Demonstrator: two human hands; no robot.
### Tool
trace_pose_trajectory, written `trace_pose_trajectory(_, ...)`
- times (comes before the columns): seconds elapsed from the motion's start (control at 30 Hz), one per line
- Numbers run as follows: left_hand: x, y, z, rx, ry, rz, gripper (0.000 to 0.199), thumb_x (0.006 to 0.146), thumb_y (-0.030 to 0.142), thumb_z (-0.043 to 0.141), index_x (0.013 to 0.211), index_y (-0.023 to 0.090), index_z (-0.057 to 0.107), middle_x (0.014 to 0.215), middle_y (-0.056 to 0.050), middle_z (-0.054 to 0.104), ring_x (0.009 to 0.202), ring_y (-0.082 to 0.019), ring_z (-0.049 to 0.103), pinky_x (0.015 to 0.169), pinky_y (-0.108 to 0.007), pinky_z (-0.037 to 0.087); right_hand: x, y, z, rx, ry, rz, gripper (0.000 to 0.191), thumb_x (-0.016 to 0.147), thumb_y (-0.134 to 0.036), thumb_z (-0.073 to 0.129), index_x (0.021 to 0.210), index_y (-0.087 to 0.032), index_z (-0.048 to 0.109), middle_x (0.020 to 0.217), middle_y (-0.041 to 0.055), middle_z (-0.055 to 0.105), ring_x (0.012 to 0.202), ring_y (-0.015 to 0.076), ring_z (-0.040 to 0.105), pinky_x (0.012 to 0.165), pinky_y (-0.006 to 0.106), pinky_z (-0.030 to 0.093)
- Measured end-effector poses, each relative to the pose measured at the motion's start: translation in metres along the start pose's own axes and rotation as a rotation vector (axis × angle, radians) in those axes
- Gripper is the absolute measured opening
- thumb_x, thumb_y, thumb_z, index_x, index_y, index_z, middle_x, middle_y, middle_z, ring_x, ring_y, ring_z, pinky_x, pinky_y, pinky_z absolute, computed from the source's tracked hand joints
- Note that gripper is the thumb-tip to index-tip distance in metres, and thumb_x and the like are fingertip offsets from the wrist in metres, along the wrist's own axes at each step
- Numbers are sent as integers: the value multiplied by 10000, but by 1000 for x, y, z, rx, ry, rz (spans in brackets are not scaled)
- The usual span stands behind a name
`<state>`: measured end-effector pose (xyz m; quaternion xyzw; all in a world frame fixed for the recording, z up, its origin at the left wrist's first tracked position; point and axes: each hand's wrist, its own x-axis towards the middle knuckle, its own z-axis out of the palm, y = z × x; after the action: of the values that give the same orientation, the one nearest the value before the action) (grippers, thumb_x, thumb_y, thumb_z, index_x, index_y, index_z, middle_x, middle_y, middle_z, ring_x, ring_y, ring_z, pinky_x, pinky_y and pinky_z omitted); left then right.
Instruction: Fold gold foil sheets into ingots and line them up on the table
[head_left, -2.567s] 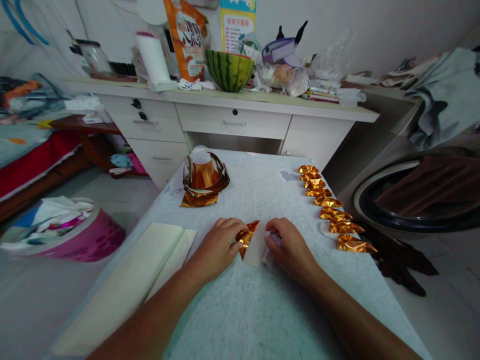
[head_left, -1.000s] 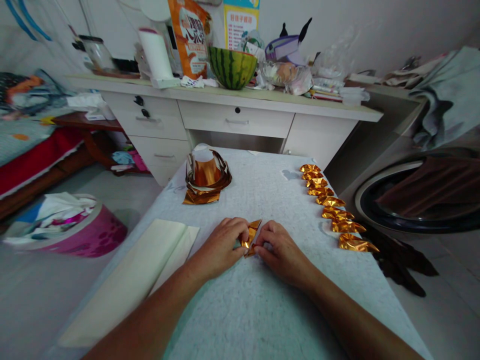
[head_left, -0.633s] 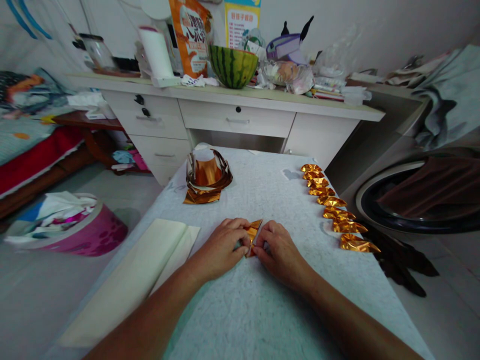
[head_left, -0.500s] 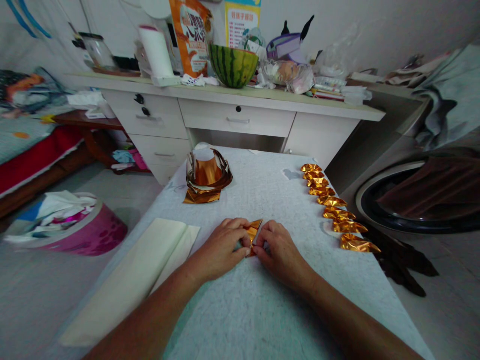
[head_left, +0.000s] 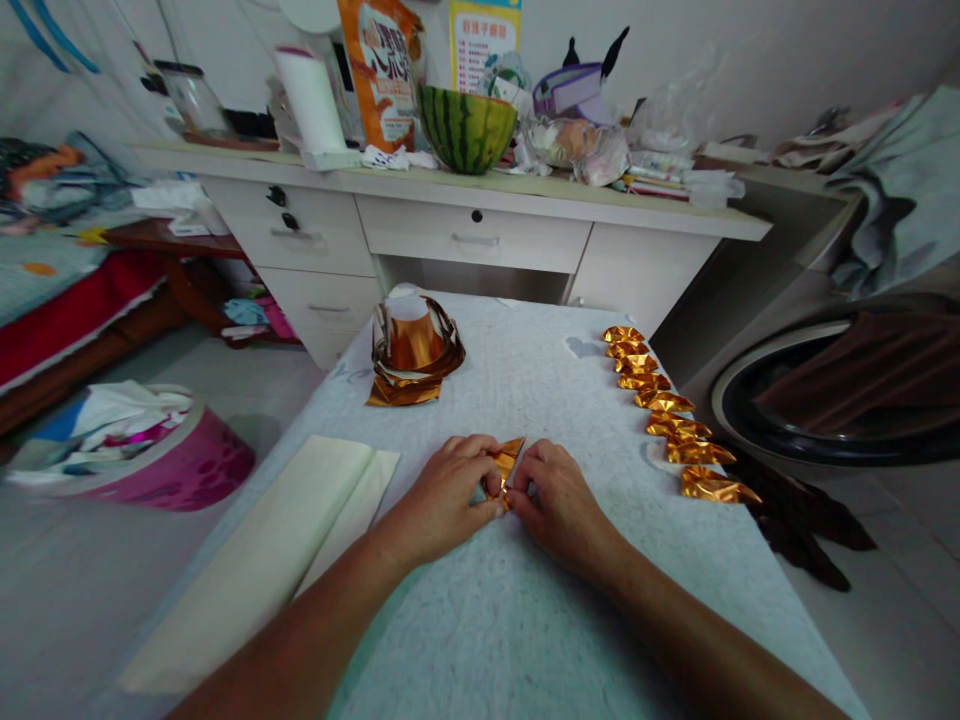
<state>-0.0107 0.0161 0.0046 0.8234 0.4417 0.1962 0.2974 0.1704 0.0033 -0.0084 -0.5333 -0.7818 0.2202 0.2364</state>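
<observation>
A small piece of gold foil paper [head_left: 508,458] lies on the cloth-covered table [head_left: 525,370] between my hands. My left hand [head_left: 459,490] grips its left side with curled fingers, and my right hand [head_left: 559,500] pinches its right side. The fingers hide much of the foil's lower part. Several folded gold foil pieces [head_left: 664,402] form a row along the table's right edge. Toward the back left of the table sits a curved stack of gold foil sheets [head_left: 417,345].
Folded cream paper [head_left: 262,550] lies left of my left forearm. Behind the table stands a white desk [head_left: 480,235] bearing a halved watermelon [head_left: 466,130]. A pink bin [head_left: 180,465] is on the floor at left, a washing machine [head_left: 727,400] at right.
The lower part of the foil between my fingers has shifted slightly, and my left fingertips have moved a little. Both hands keep their grip.
</observation>
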Motion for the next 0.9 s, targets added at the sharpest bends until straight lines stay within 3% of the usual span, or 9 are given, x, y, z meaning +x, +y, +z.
trace_pose_trajectory(0.9, 0, 0, 2, 24, 12, 19, 83, 789, 191, 627, 749, 210, 557, 1167, -18, 559, 1100, -226, 474, 941, -389, 395, -1, -1, 0, -50, -5, -11, 153, 739, -69, 621, 795, -183, 536, 887, 41, 529, 857, 192, 468, 765, 315, 356)
